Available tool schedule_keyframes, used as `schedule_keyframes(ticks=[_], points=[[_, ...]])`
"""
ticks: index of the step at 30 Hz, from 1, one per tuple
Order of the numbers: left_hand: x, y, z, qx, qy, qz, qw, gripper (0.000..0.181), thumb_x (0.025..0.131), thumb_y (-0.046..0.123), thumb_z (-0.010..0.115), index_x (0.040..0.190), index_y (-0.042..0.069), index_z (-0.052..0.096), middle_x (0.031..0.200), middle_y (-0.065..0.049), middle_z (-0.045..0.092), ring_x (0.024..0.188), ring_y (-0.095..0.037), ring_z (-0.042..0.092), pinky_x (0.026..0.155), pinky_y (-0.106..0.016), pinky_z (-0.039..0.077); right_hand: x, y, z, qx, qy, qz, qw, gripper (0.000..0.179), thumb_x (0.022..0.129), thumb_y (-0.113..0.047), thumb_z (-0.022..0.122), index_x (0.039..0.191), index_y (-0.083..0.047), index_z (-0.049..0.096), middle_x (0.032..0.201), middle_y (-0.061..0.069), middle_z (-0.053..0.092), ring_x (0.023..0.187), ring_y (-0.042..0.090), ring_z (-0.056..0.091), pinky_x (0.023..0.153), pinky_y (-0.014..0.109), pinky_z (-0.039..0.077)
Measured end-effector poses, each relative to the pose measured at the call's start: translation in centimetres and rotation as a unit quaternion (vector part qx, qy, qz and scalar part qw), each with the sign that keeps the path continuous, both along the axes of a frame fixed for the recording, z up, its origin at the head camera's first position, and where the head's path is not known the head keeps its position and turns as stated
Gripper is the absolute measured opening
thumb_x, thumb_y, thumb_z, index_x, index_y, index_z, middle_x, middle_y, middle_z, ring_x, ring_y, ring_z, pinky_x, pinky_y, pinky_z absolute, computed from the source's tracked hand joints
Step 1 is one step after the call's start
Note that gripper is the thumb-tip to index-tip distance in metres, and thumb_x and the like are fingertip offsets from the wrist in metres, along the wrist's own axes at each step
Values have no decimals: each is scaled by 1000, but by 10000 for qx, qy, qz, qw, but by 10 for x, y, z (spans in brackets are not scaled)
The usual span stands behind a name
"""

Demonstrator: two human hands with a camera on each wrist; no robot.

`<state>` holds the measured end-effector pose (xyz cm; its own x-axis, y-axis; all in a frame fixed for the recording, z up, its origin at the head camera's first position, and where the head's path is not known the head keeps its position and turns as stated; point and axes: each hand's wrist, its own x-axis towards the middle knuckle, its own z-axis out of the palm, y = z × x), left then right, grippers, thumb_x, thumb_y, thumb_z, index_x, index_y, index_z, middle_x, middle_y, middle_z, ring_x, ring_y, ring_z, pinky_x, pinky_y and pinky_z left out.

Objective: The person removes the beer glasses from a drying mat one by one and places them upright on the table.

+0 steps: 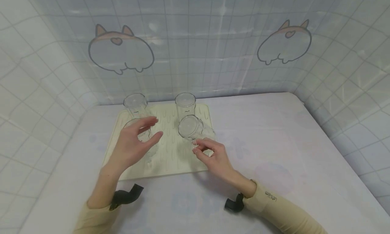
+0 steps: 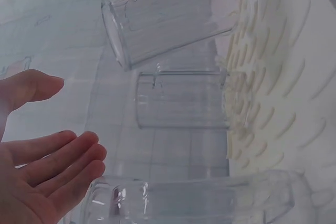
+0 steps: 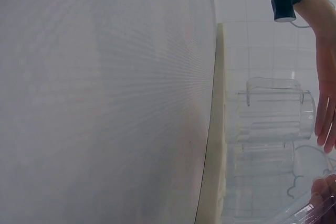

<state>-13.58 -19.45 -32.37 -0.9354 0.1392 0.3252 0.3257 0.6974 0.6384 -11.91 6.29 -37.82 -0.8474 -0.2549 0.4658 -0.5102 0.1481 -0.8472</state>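
Note:
My right hand [image 1: 214, 158] pinches the handle of a clear glass mug [image 1: 189, 126] at the front right of a cream ridged mat [image 1: 169, 156]. That mug is tilted, and in the left wrist view its base end is close over the mat. Behind it a second glass mug [image 1: 185, 105] stands upright. My left hand [image 1: 131, 144] is held with thumb and fingers apart, holding nothing. It partly hides the front left glass mug [image 2: 210, 198], which stands on the mat. Another glass mug [image 1: 135, 105] stands at the back left.
A pale table [image 1: 262, 136] surrounds the mat, with more surface to the right. White tiled-pattern walls [image 1: 207, 58] with cartoon drawings rise at the back and sides. Black wrist mounts [image 1: 126, 196] stick out from the cream sleeves [image 1: 274, 207].

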Motion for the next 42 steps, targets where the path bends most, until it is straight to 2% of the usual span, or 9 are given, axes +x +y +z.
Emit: schedule_keyframes(ticks=[6,10,15,19,25,31,42], points=[[1,8,-1,-100,-72,-91,9999,49,85,41,66,128,18,56,121,4,62,111,-19,58,93,-41,47,0,0,0,-26,105,-1,9999,19,82,6,65,100,5,67,76,13,66,74,21,64,68,32,54],[3,13,-1,-147,-10,-115,9998,49,85,40,66,128,18,57,123,3,61,112,-19,58,92,-41,48,0,1,0,-23,165,-6,9999,19,82,6,65,101,6,67,76,13,66,74,21,64,68,31,54],[3,23,-4,-183,30,-291,9994,49,85,37,67,128,16,56,123,1,61,112,-19,58,93,-40,48,-1,1,-1,-30,157,-9,9999,19,82,6,65,100,5,68,76,14,66,73,21,64,68,33,54],[1,32,-8,-249,-118,-373,9989,53,85,41,66,130,18,54,125,3,60,113,-18,57,92,-40,48,0,1,-1,-58,126,13,9999,19,82,6,65,101,5,67,76,14,66,73,22,65,68,33,54],[-3,43,-12,-339,-529,-263,9977,67,81,52,65,136,17,48,129,1,57,116,-20,56,93,-41,48,1,1,0,-74,108,56,9999,20,81,7,65,101,7,67,76,14,66,74,23,65,69,34,55],[-5,50,-17,-251,-796,-167,9964,74,79,57,65,139,19,44,135,-1,53,115,-25,57,91,-42,50,1,1,-1,-48,172,86,9998,20,82,7,65,101,6,68,76,13,65,73,21,64,68,32,54],[-8,58,-29,293,-869,-384,9950,76,78,56,67,140,21,40,136,3,50,114,-19,58,90,-33,52,0,1,-3,-40,291,156,9994,19,81,7,65,100,5,68,74,12,64,71,20,62,67,28,54]])
